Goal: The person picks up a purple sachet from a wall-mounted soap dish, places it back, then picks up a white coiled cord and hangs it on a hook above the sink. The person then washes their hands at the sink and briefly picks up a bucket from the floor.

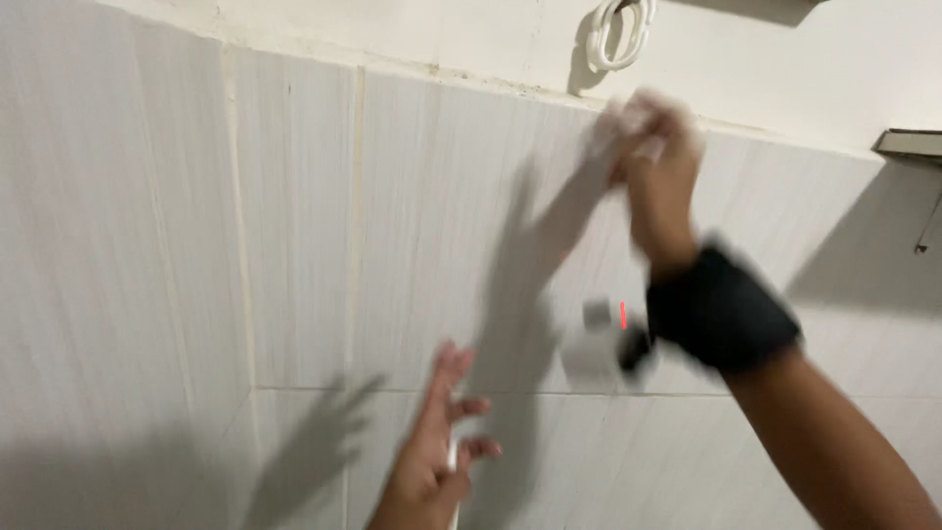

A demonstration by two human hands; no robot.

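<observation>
From the head camera, the right hand (655,147) is raised high against a wall of pale tiles (294,226), close under the ledge where the tiling ends and plain painted wall begins. Its fingers are closed around something small and white, probably a wad of cloth or tissue (628,116), though motion blur smears the shape too much to be sure. The wad sits against the tile face near the top grout line. A black wrist strap (721,309) wraps that forearm, with a small white device (596,345) showing a red light hanging just beside it.

The left hand (437,447) is lower, near the bottom edge, apart from the right. Its fingers are spread and loosely curled, the palm turned toward the wall, and a thin white object seems to rest against the palm; whether it is gripped I cannot tell. Both hands throw soft shadows onto the tiles.

A white looped hook (618,31) hangs on the painted wall above the right hand, and the corner of a shelf (908,144) shows at the right edge.

As a judgement, the wiping is under way at the upper row of tiles. No visible streak or wet patch marks off what is finished, so the share done cannot be read.
</observation>
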